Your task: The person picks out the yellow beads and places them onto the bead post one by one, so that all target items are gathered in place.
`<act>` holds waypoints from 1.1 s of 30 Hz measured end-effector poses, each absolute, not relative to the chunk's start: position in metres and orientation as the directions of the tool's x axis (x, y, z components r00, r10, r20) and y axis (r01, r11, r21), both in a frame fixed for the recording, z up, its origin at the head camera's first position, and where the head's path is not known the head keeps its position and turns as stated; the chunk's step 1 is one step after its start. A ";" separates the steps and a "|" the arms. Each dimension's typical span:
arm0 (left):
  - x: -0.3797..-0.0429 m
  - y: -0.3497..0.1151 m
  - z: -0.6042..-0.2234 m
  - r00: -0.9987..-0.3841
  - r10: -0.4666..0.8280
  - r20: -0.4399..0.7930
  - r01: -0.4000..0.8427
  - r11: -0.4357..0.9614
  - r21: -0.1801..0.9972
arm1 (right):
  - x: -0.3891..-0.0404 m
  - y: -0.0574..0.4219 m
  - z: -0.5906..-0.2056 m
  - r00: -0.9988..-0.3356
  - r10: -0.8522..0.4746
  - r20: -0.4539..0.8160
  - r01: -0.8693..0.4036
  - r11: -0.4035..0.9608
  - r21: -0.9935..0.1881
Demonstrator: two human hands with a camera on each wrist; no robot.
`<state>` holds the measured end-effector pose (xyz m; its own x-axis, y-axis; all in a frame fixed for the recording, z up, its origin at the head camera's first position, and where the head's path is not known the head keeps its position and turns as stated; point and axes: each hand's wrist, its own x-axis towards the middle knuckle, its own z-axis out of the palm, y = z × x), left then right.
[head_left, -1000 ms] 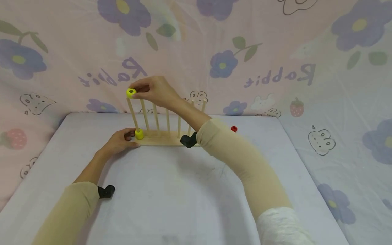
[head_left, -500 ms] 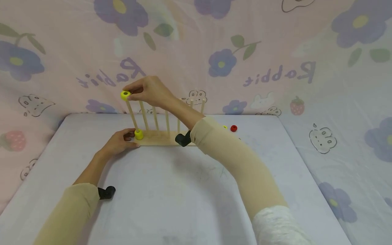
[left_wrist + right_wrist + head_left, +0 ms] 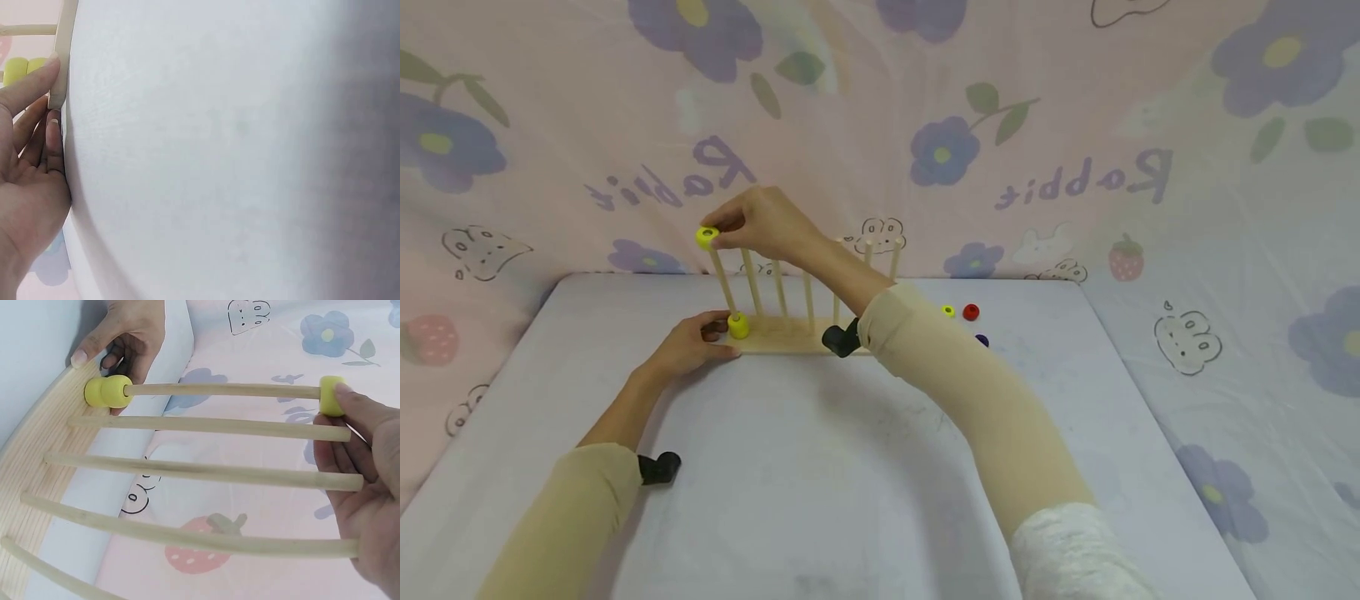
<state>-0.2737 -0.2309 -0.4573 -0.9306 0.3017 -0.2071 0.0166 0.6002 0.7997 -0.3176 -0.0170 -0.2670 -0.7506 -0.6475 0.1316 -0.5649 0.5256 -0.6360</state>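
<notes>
A wooden peg rack, its flat base bearing a row of upright pegs, stands toward the back of the table. My left hand holds the base's left end, thumb on the front edge. Two yellow beads sit stacked at the foot of the end peg, close to that hand. Between thumb and fingers my right hand pinches another yellow bead. In the right wrist view this bead is at the tip of the same peg. The other pegs I can see bear no beads.
Beyond my right forearm lie a yellow bead, a red bead and a dark purple bead, partly hidden by the sleeve. A printed cloth hangs behind the white table.
My right hand has shifted slightly left and a little down with its bead onto the peg tip. As the forearm moved left, the loose yellow and purple beads came into view. The left hand holds still.
</notes>
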 end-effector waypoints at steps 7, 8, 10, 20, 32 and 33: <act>-0.266 -0.238 -0.458 -0.933 0.286 -0.219 0.003 0.613 0.790 | -0.316 -0.026 -0.268 -0.724 -0.680 0.117 -0.577 0.504 -0.643; -0.265 -0.239 -0.459 -0.933 0.288 -0.217 0.006 0.615 0.788 | -0.315 -0.026 -0.269 -0.719 -0.685 0.115 -0.582 0.503 -0.639; -0.263 -0.240 -0.460 -0.934 0.289 -0.211 0.014 0.617 0.787 | -0.314 -0.028 -0.268 -0.714 -0.692 0.107 -0.587 0.509 -0.630; -0.263 -0.238 -0.456 -0.942 0.277 -0.188 0.021 0.609 0.793 | -0.316 -0.024 -0.267 -0.722 -0.676 0.145 -0.603 0.513 -0.611; -0.268 -0.229 -0.463 -0.940 0.289 -0.182 0.033 0.606 0.795 | -0.321 -0.005 -0.266 -0.736 -0.637 0.229 -0.572 0.404 -0.714; -0.269 -0.229 -0.463 -0.940 0.288 -0.182 0.033 0.608 0.793 | -0.321 -0.003 -0.265 -0.736 -0.629 0.250 -0.577 0.390 -0.717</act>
<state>-0.2687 -0.2289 -0.4632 -0.9403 0.2877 -0.1817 0.0327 0.6080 0.7932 -0.3207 -0.0026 -0.2647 -0.7358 -0.6295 0.2498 -0.5773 0.3901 -0.7173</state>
